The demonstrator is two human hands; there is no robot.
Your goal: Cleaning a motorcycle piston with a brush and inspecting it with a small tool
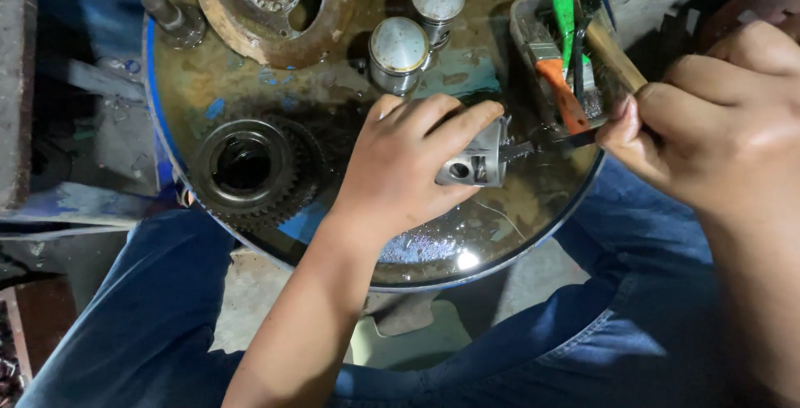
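Observation:
My left hand grips a grey metal piston lying on its side over an oily round drum top. My right hand holds a wooden-handled brush at the right, its bristle end pointed at the piston's crown. Two more pistons stand upright behind my left hand, one closer and one further back.
A dark gear lies at the drum's left. A rusty round plate sits at the back. A small tray at the right holds an orange-handled and a green-handled tool. My blue-trousered legs flank the drum.

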